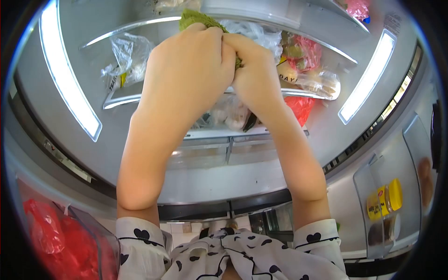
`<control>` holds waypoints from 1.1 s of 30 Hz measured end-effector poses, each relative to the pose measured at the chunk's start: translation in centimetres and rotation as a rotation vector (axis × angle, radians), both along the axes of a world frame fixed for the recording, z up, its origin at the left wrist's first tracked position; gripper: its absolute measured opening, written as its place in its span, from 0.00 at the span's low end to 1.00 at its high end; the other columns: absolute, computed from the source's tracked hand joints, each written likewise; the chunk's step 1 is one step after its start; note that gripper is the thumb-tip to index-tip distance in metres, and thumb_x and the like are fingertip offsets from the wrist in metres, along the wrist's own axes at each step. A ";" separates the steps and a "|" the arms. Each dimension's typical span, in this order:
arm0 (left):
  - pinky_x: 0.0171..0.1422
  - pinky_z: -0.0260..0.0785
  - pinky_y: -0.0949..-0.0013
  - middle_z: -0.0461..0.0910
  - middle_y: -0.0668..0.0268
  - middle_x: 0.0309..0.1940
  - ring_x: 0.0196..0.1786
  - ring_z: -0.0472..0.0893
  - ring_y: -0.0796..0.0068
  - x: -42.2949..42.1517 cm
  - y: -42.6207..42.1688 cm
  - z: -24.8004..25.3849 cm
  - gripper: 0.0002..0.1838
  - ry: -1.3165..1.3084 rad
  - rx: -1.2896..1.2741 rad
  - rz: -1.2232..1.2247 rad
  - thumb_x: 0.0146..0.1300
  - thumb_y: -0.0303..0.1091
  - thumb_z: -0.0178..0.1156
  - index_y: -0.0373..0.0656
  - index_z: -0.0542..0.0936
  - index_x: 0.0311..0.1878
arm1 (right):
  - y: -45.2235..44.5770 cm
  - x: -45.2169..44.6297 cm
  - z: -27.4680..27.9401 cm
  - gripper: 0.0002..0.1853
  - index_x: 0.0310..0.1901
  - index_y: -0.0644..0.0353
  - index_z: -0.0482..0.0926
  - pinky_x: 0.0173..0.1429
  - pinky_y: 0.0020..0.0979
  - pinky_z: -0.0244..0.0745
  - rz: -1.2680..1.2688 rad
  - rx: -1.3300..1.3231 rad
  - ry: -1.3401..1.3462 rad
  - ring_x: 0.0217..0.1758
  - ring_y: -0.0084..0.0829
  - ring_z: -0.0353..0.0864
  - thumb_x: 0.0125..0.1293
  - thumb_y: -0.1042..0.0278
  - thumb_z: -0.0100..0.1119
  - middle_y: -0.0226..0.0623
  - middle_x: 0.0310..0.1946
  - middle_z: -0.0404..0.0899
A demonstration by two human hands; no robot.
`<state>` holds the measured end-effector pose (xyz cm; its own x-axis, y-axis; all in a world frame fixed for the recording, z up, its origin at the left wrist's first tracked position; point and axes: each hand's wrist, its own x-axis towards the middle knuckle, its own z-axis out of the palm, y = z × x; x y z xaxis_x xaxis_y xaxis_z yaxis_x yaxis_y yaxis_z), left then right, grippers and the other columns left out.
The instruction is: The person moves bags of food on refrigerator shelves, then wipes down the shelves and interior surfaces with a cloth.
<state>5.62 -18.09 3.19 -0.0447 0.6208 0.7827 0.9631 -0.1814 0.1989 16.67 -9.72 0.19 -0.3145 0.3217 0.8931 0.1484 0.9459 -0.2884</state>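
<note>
Both my hands are raised inside an open fridge, close together in front of the upper shelves. My left hand (189, 60) is closed on a crumpled green thing with a rough texture (198, 18); whether it is cloth or leaves I cannot tell. Pressed against it, my right hand (255, 58) is closed too, and a bit of the same green shows between the two hands. Most of the green thing is hidden by my fingers. Just behind my hands lies a clear plastic bag (256, 35) on the shelf.
Glass shelves hold a clear bag (128, 56), a pink bag (305, 51) and a red bag (301, 109). Drawers (200, 154) sit below. The left door bin holds red bags (60, 242); the right door holds a yellow-lidded jar (385, 198). Light strips (70, 70) line both side walls.
</note>
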 end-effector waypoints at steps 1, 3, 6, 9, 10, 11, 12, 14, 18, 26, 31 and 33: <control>0.48 0.71 0.59 0.80 0.53 0.42 0.43 0.79 0.50 -0.2 0.2 -0.4 0.15 0.013 -0.004 -0.015 0.64 0.35 0.49 0.40 0.81 0.47 | -0.1 0.4 -0.4 0.17 0.42 0.62 0.79 0.49 0.39 0.74 0.003 -0.047 -0.012 0.48 0.48 0.78 0.48 0.84 0.54 0.47 0.42 0.80; 0.48 0.71 0.58 0.80 0.54 0.41 0.43 0.79 0.50 0.1 -0.2 -1.0 0.15 0.037 -0.017 -0.068 0.64 0.36 0.50 0.39 0.81 0.45 | -0.5 1.3 -1.2 0.17 0.43 0.62 0.79 0.48 0.35 0.73 0.000 -0.131 -0.015 0.44 0.41 0.78 0.50 0.83 0.53 0.46 0.38 0.81; 0.48 0.71 0.59 0.81 0.54 0.39 0.42 0.79 0.50 1.0 -0.8 -2.2 0.15 0.028 -0.113 -0.143 0.64 0.38 0.51 0.39 0.82 0.43 | -2.0 3.6 -2.7 0.16 0.46 0.65 0.80 0.45 0.25 0.72 -0.002 -0.310 -0.075 0.38 0.22 0.77 0.55 0.83 0.53 0.36 0.33 0.82; 0.44 0.71 0.61 0.80 0.53 0.33 0.36 0.79 0.52 1.7 -1.2 -3.8 0.16 -0.028 -0.262 -0.220 0.65 0.40 0.52 0.38 0.82 0.42 | -2.6 5.5 -5.6 0.21 0.45 0.63 0.80 0.43 0.30 0.74 0.077 -0.485 -0.080 0.34 0.37 0.80 0.48 0.86 0.50 0.44 0.32 0.81; 0.43 0.71 0.62 0.80 0.54 0.31 0.34 0.79 0.54 1.8 -1.1 -4.2 0.16 -0.051 -0.335 -0.244 0.65 0.41 0.53 0.38 0.82 0.42 | -2.7 6.1 -6.6 0.19 0.46 0.64 0.79 0.43 0.28 0.75 0.076 -0.609 -0.088 0.34 0.27 0.80 0.50 0.85 0.52 0.39 0.32 0.82; 0.42 0.71 0.63 0.80 0.54 0.30 0.32 0.78 0.55 1.8 -0.9 -4.8 0.16 -0.072 -0.409 -0.270 0.65 0.41 0.53 0.38 0.81 0.43 | -2.9 6.4 -7.4 0.18 0.46 0.64 0.79 0.42 0.28 0.75 0.097 -0.683 -0.090 0.35 0.26 0.79 0.51 0.85 0.53 0.37 0.33 0.82; 0.41 0.71 0.64 0.79 0.54 0.28 0.31 0.78 0.58 1.6 -0.6 -5.6 0.17 -0.086 -0.437 -0.295 0.66 0.42 0.53 0.37 0.81 0.43 | -3.1 6.7 -8.2 0.18 0.47 0.64 0.79 0.42 0.27 0.75 0.115 -0.757 -0.090 0.35 0.25 0.79 0.52 0.84 0.54 0.36 0.33 0.82; 0.39 0.70 0.66 0.78 0.55 0.25 0.28 0.76 0.62 1.2 0.5 -8.0 0.17 -0.116 -0.502 -0.356 0.66 0.43 0.53 0.37 0.81 0.43 | -3.1 7.8 -10.4 0.17 0.48 0.64 0.77 0.42 0.26 0.75 0.121 -0.903 -0.140 0.36 0.22 0.78 0.56 0.80 0.60 0.31 0.36 0.81; 0.40 0.70 0.67 0.81 0.59 0.29 0.29 0.76 0.68 1.9 3.2 -12.9 0.20 -0.256 -0.872 -0.540 0.67 0.46 0.53 0.38 0.81 0.47 | -2.8 9.7 -16.7 0.15 0.49 0.63 0.76 0.43 0.26 0.74 0.131 -1.165 -0.001 0.38 0.22 0.78 0.59 0.77 0.62 0.30 0.36 0.80; 0.64 0.67 0.62 0.76 0.50 0.56 0.62 0.73 0.57 9.1 7.3 -28.9 0.26 -0.345 -1.071 -0.846 0.66 0.43 0.55 0.40 0.72 0.63 | -3.5 16.6 -29.9 0.14 0.50 0.64 0.75 0.45 0.28 0.78 0.107 -1.618 0.429 0.41 0.26 0.81 0.63 0.74 0.61 0.34 0.41 0.80; 0.69 0.62 0.59 0.64 0.48 0.66 0.67 0.65 0.49 15.0 7.3 -36.9 0.30 -0.546 -0.668 -0.746 0.62 0.34 0.58 0.42 0.66 0.68 | -2.4 17.8 -32.7 0.17 0.54 0.65 0.74 0.48 0.30 0.80 -0.144 -1.546 0.838 0.45 0.30 0.83 0.64 0.75 0.58 0.37 0.46 0.80; 0.70 0.61 0.56 0.66 0.46 0.64 0.67 0.64 0.46 16.5 7.3 -37.8 0.28 -0.567 -0.529 -0.684 0.62 0.34 0.57 0.40 0.68 0.66 | -1.1 18.5 -33.2 0.19 0.56 0.65 0.73 0.49 0.32 0.80 -0.196 -1.387 1.040 0.48 0.31 0.82 0.63 0.75 0.60 0.38 0.47 0.80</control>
<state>22.13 -10.75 -34.57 0.1701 0.9107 0.3764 0.4267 -0.4124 0.8049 35.22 -10.86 -32.96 0.2958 0.9173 -0.2667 -0.5363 -0.0715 -0.8410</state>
